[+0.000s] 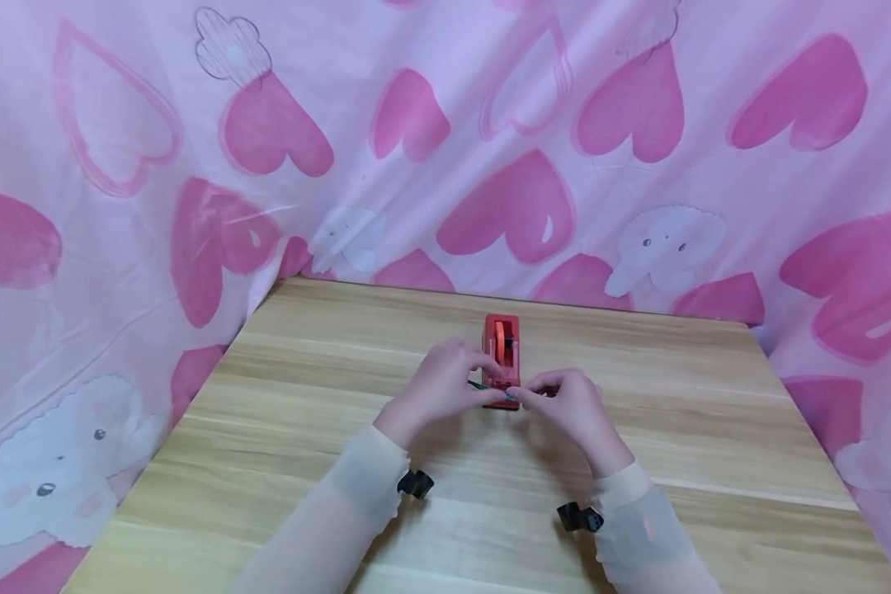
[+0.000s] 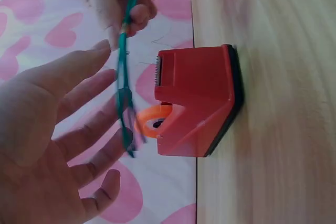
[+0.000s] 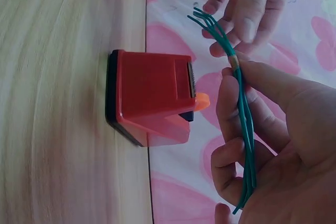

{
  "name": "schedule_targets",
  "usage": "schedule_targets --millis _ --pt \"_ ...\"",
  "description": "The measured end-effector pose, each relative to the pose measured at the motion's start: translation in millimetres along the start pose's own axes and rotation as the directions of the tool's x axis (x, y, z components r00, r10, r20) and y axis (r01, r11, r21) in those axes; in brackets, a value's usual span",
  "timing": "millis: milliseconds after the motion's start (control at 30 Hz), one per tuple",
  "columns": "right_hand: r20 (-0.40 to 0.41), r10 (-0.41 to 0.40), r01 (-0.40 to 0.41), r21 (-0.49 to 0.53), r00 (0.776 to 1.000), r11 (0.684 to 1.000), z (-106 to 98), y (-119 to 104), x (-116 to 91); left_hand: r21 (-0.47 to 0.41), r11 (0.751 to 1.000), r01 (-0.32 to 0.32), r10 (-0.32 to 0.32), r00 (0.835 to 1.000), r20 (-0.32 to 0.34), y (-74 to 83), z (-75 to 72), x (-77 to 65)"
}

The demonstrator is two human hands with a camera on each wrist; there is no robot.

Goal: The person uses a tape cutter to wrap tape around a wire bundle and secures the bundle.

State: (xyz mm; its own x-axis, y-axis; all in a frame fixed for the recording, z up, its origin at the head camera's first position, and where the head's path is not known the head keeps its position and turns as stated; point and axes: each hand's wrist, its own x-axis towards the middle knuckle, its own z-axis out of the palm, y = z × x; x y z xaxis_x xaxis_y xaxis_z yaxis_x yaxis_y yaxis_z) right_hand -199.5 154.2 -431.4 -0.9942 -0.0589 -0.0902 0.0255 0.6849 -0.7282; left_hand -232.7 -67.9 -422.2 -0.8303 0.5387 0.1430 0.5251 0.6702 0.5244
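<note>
My right hand (image 1: 570,406) pinches a thin bundle of green wires (image 3: 243,103) between thumb and forefinger. A short tan band (image 3: 234,62) wraps the bundle near that grip. Above the band the wire ends fan apart; the lower length runs down along my right palm. My left hand (image 1: 440,381) is beside the bundle, its fingers loosely extended and spread, the thumb tip close to the band in the left wrist view. A red tape dispenser (image 2: 197,77) with an orange tape core (image 2: 153,119) stands right behind both hands, its serrated cutter (image 2: 157,71) facing up.
The dispenser stands on a wood-grain table (image 1: 327,346). A pink curtain (image 1: 416,190) with hearts and white cartoon animals hangs behind and along the sides of the table. Black wrist cameras (image 1: 416,484) are strapped over both light sleeves (image 1: 327,511).
</note>
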Motion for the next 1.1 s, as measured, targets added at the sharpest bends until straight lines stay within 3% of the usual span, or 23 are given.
schedule_targets --millis 133,533,667,933,1100 --pt "-0.014 -0.01 0.01 0.009 1.0 1.0 2 1 -4 0.045 0.999 -0.012 0.013 1.0 -0.021 0.7 5.3 -6.3" --pt "-0.033 -0.014 0.018 0.13 0.999 0.991 3 3 -8 0.055 0.997 -0.055 0.062 0.99 -0.129 -3.5 13.9 -12.8" --pt "-0.057 -0.027 0.036 0.175 0.998 0.984 2 6 -7 0.036 0.999 -0.031 0.036 0.989 -0.146 -3.3 13.0 -14.4" --pt "-0.042 -0.194 0.199 0.21 0.98 0.957 -3 6 -7 -0.009 1.0 0.006 -0.007 0.986 -0.168 -3.0 6.9 -15.1" --pt "-0.015 -0.203 0.201 0.214 0.979 0.956 -3 3 -6 -0.022 1.0 0.013 -0.017 0.984 -0.177 -1.6 4.3 -15.4"
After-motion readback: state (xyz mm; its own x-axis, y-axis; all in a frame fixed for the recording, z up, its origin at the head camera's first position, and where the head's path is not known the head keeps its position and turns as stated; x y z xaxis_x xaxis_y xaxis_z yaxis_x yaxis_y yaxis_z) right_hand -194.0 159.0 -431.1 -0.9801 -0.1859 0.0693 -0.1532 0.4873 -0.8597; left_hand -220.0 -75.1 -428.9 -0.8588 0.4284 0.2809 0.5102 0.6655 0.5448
